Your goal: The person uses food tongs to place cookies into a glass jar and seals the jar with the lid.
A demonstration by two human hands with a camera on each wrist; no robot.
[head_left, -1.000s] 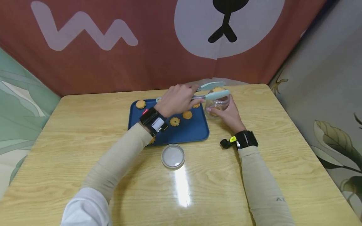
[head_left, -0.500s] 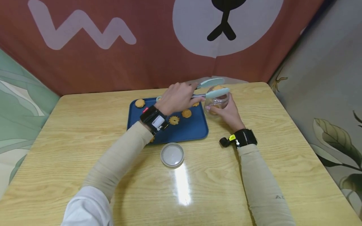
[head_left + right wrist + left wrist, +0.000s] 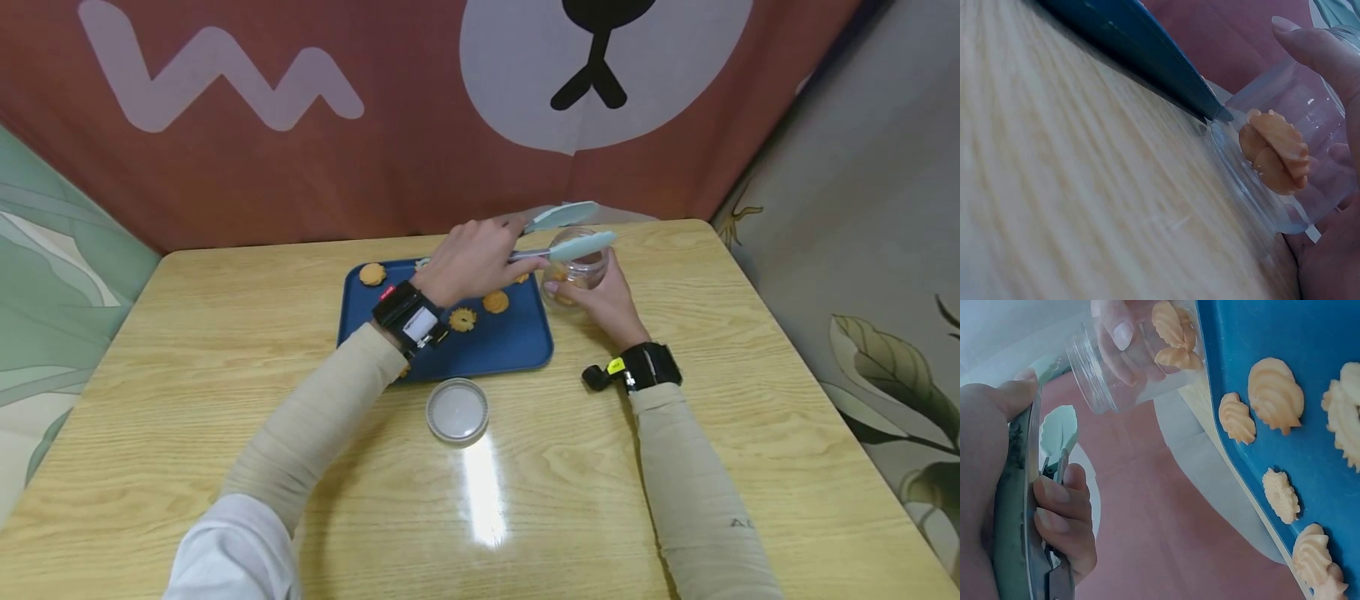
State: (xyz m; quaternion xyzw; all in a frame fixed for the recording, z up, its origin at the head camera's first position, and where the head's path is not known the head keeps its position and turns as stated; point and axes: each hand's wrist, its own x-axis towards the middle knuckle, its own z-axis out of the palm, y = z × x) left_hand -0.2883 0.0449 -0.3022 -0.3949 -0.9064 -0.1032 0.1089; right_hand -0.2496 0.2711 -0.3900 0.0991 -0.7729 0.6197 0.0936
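Observation:
My left hand (image 3: 472,262) grips a pair of tongs with pale mint tips (image 3: 583,245), reaching across the tray from the left. The tips are spread apart, one over the mouth of a clear jar (image 3: 1094,372) and one behind it, with nothing between them. My right hand (image 3: 618,310) holds the jar around its side, thumb at the front. Several ridged cookies (image 3: 1274,152) lie at the bottom of the jar. The jar stands on the table against the right end of a blue tray (image 3: 513,354), which bears several more cookies (image 3: 462,319).
A round clear lid (image 3: 457,411) lies on the wooden table (image 3: 547,500) in front of the tray. A red cloth (image 3: 420,183) with a cartoon face hangs behind the table. Patterned walls stand at both sides.
A cookie seen between the tong tips at the jar's mouth has left them, and cookies now show down inside the jar. The tips have shifted slightly; both hands stay nearly still.

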